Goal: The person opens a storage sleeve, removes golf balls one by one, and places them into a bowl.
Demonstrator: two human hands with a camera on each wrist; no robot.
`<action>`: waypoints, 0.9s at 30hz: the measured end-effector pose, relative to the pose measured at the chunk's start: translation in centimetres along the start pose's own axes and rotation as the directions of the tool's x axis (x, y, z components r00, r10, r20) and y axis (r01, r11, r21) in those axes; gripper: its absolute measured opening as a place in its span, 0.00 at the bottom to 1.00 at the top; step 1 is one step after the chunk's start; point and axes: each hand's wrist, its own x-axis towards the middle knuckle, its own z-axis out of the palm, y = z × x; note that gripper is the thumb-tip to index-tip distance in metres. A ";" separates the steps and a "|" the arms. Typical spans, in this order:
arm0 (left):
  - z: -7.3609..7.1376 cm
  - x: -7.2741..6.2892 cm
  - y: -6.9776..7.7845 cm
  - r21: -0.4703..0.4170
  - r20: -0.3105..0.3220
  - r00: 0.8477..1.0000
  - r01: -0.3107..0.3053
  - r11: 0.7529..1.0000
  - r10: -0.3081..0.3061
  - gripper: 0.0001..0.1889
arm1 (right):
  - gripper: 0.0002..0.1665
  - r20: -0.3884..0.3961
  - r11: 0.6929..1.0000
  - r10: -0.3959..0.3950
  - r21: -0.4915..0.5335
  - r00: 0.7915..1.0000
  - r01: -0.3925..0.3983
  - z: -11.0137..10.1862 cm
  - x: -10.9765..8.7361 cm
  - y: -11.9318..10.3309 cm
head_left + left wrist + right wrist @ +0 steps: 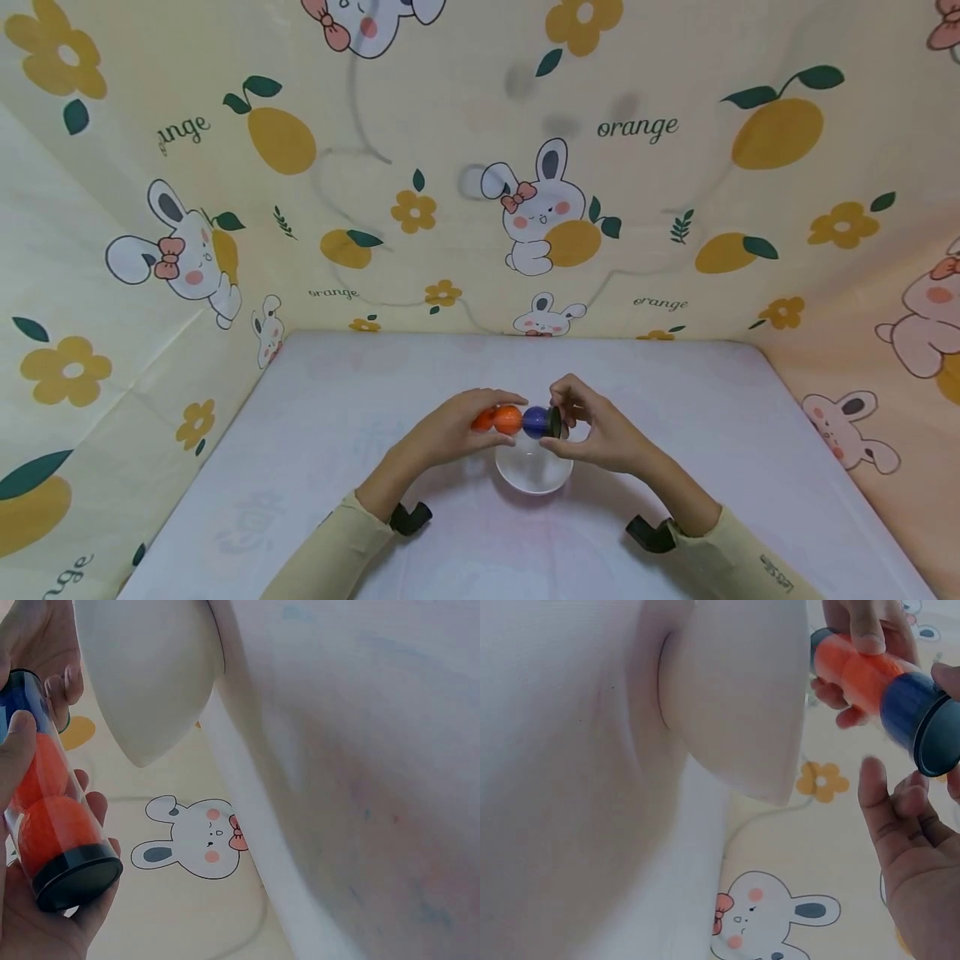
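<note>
Above a white bowl [534, 487], both hands hold a clear tube [54, 791] sideways between them. Inside it, two orange balls [508, 420] sit toward the left and a blue ball [536, 422] toward the right. My left hand [454, 428] grips the orange end, its thumb along the front and fingers behind; a black end cap [79, 877] shows there in the left wrist view. At the blue end, my right hand [603, 437] has its thumb and some fingertips at the dark round cap [939, 739], while other fingers stand apart from it.
The bowl stands on a white-covered table [360, 383], right below the tube. A printed cloth [465, 100] with rabbits and oranges walls the back and sides. Black wrist mounts [651, 534] sit by both sleeves.
</note>
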 end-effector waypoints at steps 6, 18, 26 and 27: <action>-0.1 0.0 0.4 -0.003 0.005 1.000 -0.030 1.000 0.030 0.31 | 0.31 0.012 0.999 -0.024 -0.029 1.000 0.024 -0.2 -0.1 -0.4; -0.2 -0.9 0.7 0.118 -0.030 0.999 0.032 0.993 -0.028 0.31 | 0.30 -0.008 0.998 -0.043 -0.036 0.999 0.043 -0.3 -0.5 -0.2; -0.4 -1.4 0.9 0.151 -0.036 0.998 0.057 0.987 -0.052 0.32 | 0.26 0.009 0.998 -0.055 -0.031 0.998 0.056 -0.3 -1.1 -0.4; -0.4 -1.4 0.9 0.152 -0.037 0.998 0.054 0.987 -0.049 0.31 | 0.26 0.008 0.998 -0.052 -0.034 0.999 0.052 -0.3 -1.2 -0.4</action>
